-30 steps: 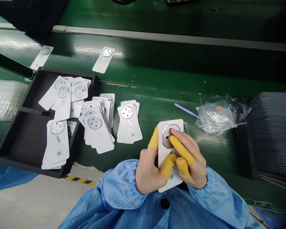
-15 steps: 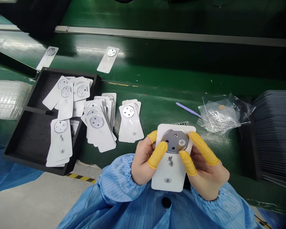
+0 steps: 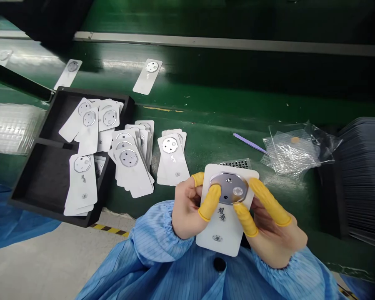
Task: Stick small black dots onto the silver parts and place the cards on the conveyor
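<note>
Between my hands is a white phone back panel (image 3: 220, 233) with rounded corners, a shiny octagonal camera plate (image 3: 234, 187) near its top and dark lettering below. My left hand (image 3: 192, 208), in yellow finger cots, grips its left edge with the thumb on the camera plate. On the other side my right hand (image 3: 270, 221) pinches the right edge, thumb at the plate's lower rim and forefinger along the upper right corner. A sheet of small black dots (image 3: 237, 164) lies on the bench just beyond the panel, partly hidden by it.
Several similar white panels (image 3: 133, 175) lie in overlapping piles at the left, some in a black divided tray (image 3: 28, 179). Purple tweezers (image 3: 250, 143) and crumpled clear film (image 3: 295, 154) are beyond my right hand. Dark stacked sheets (image 3: 368, 175) stand at the far right.
The panel has tipped slightly and shifted a little towards me, with both hands keeping hold. My left thumb has moved slightly over the camera plate. The whole view has drifted slightly.
</note>
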### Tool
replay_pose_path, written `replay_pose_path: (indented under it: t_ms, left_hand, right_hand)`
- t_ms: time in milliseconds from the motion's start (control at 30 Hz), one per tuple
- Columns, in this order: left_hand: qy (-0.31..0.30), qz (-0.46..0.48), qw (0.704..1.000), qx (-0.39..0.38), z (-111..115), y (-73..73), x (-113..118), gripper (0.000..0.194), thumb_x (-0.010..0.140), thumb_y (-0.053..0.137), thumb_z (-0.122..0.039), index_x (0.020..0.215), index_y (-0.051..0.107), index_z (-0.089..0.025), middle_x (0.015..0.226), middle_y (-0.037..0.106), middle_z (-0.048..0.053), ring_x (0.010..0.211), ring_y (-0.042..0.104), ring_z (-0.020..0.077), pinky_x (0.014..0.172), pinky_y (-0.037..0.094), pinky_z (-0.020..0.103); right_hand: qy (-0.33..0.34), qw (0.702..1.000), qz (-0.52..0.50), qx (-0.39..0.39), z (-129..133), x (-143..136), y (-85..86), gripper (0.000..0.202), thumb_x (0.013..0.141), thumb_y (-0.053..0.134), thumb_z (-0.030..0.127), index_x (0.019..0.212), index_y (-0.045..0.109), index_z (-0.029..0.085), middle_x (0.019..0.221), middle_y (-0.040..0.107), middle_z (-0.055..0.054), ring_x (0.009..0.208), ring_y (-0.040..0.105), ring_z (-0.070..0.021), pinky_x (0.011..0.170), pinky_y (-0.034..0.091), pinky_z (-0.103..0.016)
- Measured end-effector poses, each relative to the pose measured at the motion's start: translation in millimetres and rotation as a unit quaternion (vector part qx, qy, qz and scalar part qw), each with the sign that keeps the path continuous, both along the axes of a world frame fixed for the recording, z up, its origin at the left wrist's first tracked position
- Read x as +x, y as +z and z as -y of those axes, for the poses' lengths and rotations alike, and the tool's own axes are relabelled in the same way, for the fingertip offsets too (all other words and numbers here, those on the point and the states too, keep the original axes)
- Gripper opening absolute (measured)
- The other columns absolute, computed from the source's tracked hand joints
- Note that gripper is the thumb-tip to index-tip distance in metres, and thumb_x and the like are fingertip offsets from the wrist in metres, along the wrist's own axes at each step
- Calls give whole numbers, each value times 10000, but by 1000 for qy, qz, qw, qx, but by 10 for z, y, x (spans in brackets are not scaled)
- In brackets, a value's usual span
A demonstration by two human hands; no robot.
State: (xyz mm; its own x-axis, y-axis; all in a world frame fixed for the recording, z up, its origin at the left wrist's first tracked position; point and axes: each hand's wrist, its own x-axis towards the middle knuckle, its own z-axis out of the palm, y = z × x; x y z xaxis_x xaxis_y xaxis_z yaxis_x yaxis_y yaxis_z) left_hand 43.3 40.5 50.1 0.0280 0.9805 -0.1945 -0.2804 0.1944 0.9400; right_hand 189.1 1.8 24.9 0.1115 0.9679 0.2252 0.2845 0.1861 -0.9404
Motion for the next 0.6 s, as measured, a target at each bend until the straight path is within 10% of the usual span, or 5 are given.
replay_pose_path:
  t_ms: [233,400,500,600]
  left_hand:
    - [-29,29,997,-62,-40,-93,-39,271,774,704,-401,815,687,-135,540,643,14,448,573,122,408,435,198]
    - [3,-53,996,-69,-143,-406,-152,399,766,678,-495,738,655,-98,545,635,26,448,557,111,422,438,205]
    - [37,-168,983,-68,-297,-633,-384,425,822,592,-501,931,666,-98,806,721,101,749,685,227,682,561,346]
    - [118,-260,956,-68,-435,-785,-636,460,841,583,-377,1205,558,-96,1327,543,194,1268,474,325,1072,351,481]
  right_hand:
    - [-56,996,30,57,-80,-35,-105,544,696,755,116,1204,622,255,1047,724,-28,818,716,-212,707,641,-332]
    - [54,997,-17,-62,-229,-108,-410,478,810,656,203,1276,557,239,1142,683,-69,960,692,-209,789,620,-338]
    - [164,975,-52,-138,-568,-360,-636,454,875,551,249,1324,494,213,1259,609,-107,1096,636,-211,835,596,-341]
    - [196,969,-21,-152,-929,-727,-786,491,870,507,250,1356,444,217,1348,529,-117,1167,589,-228,920,549,-404]
